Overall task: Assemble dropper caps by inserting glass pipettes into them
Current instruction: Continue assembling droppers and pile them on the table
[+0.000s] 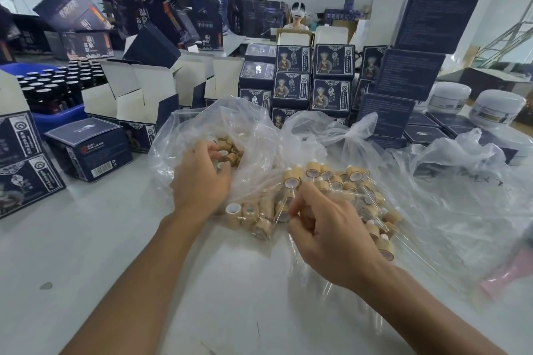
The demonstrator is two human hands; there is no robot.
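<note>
Two hands are at work over the pile: the left hand (199,179) is reached into the open plastic bag (230,124), its fingers curled among loose wooden dropper caps (227,151), though whether one is actually gripped cannot be told, since the fingertips are hidden behind the caps. The right hand (326,228) is held lower and nearer, fingers pinched together on what looks like a thin glass pipette (292,192) running up toward an assembled cap (292,177); the clear glass is hard to make out against the film. More finished droppers (354,179) are heaped just beyond that hand, and bare caps (248,212) lie between the two wrists, all on the white table (101,239). For this step to be done well, a cap should be turned open-side toward the pipette, the glass fed in straight and pressed gently, since a slanted push could probably snap it. Dark printed boxes (331,62) are stacked behind, with white jars (499,108) to the right.
</note>
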